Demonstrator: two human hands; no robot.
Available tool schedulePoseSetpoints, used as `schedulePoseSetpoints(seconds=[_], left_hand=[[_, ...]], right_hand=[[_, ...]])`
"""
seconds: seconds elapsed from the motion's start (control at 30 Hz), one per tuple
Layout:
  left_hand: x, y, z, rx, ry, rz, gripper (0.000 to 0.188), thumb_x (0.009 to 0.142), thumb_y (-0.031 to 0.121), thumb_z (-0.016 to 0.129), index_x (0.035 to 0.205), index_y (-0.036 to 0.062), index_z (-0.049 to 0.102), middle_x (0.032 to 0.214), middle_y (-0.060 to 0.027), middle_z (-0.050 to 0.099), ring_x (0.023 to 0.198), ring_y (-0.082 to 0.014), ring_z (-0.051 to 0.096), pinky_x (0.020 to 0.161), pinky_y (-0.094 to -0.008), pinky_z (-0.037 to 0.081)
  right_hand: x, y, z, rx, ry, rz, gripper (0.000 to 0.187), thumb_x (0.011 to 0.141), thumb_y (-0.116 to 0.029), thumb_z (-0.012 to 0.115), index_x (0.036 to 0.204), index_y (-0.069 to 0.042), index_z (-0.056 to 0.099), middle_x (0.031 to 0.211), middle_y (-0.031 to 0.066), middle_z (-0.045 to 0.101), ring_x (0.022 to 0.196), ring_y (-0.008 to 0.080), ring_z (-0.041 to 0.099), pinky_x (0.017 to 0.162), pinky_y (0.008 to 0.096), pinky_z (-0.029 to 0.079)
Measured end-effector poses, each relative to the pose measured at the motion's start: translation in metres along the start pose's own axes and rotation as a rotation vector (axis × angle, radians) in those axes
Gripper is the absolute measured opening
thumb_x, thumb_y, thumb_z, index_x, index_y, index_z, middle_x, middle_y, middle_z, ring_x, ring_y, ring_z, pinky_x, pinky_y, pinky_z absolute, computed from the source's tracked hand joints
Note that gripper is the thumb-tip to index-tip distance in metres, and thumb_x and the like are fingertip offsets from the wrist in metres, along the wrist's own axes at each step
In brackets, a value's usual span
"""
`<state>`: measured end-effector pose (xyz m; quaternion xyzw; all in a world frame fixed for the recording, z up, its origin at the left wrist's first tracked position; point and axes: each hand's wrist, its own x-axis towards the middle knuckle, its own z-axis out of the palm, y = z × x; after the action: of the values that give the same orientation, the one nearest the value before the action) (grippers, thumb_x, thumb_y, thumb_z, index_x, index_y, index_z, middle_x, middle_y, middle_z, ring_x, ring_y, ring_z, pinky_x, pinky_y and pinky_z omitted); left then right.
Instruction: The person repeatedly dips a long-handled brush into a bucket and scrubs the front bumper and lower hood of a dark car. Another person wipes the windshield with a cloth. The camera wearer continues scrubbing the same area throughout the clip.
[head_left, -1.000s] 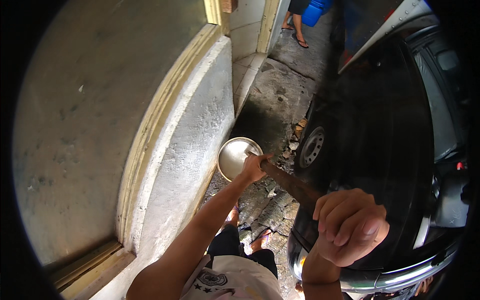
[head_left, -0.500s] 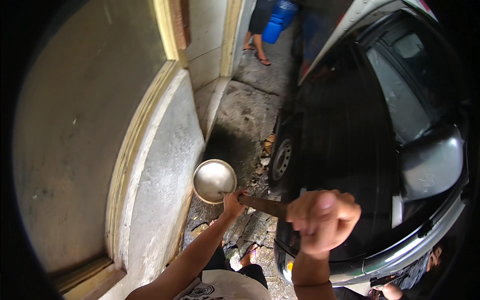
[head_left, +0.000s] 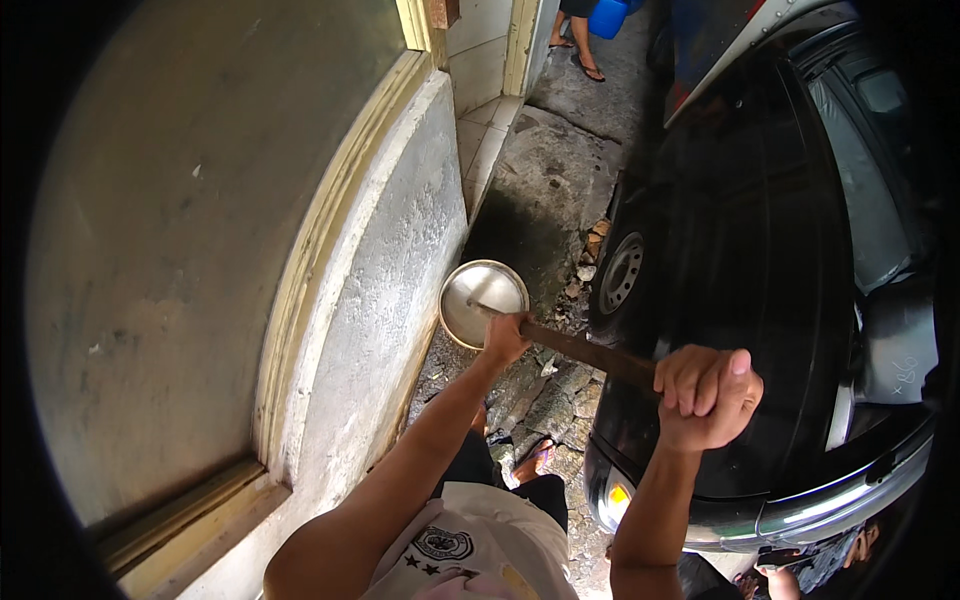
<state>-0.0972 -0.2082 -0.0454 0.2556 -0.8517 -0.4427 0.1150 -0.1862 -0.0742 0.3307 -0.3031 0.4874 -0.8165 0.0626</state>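
Note:
A long wooden pole (head_left: pixel 590 352) slants down and to the left between my two hands. My right hand (head_left: pixel 708 395) is wrapped round its upper end, with the thumb up, close to the camera. Lower down, my left hand (head_left: pixel 505 338) grips the pole over the edge of a round metal basin (head_left: pixel 443 305) with a tan rim. Past my left hand, the pole's thin tip reaches in over the middle of the basin. Whether the basin holds liquid, I cannot tell.
A rough white wall (head_left: pixel 370 260) with a wood-framed panel (head_left: pixel 200 250) runs along the left. The black vehicle (head_left: pixel 750 250) stands close on the right. Ahead, a person in sandals (head_left: pixel 590 68) is beside a blue container (head_left: pixel 608 18). Another person's arm (head_left: pixel 785 582) shows at lower right.
The view has shifted, so the basin and both hands sit further right in it. The pole's tip has moved from near the basin's lower right edge to its middle.

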Motion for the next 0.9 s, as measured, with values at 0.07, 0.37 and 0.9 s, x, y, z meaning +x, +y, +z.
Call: schedulePoseSetpoints(seconds=[0.07, 0.37, 0.9], left_hand=[[-0.024, 0.016, 0.007, -0.003, -0.004, -0.040, 0.029, 0.067, 0.013, 0.075, 0.096, 0.0128, 0.072, 0.081, -0.0142, 0.070, 0.080, -0.0350, 0.069, 0.073, -0.0462, 0.053], [-0.042, 0.079, 0.034, -0.147, -0.060, -0.001, 0.038, 0.070, 0.014, 0.072, 0.108, 0.0141, 0.075, 0.089, -0.0107, 0.074, 0.085, -0.0335, 0.070, 0.077, -0.0429, 0.054], [-0.069, 0.036, 0.036, -0.038, -0.084, -0.130, 0.039, 0.066, 0.009, 0.076, 0.105, 0.0139, 0.074, 0.090, -0.0145, 0.072, 0.090, -0.0356, 0.068, 0.080, -0.0463, 0.053]], right_hand=[[-0.004, -0.014, -0.015, -0.007, 0.037, 0.043, 0.058, 0.106, -0.017, 0.040, 0.049, -0.010, 0.033, 0.041, 0.0037, 0.035, 0.033, 0.0141, 0.036, 0.034, 0.0293, 0.035], [-0.016, -0.092, 0.000, -0.278, -0.063, -0.022, 0.054, 0.104, -0.016, 0.048, 0.052, -0.004, 0.039, 0.043, 0.0057, 0.045, 0.037, 0.0135, 0.046, 0.038, 0.0274, 0.042], [-0.048, -0.063, -0.036, -0.172, 0.077, 0.109, 0.056, 0.106, -0.017, 0.044, 0.052, -0.009, 0.032, 0.042, 0.0038, 0.036, 0.035, 0.0130, 0.036, 0.037, 0.0294, 0.037]])
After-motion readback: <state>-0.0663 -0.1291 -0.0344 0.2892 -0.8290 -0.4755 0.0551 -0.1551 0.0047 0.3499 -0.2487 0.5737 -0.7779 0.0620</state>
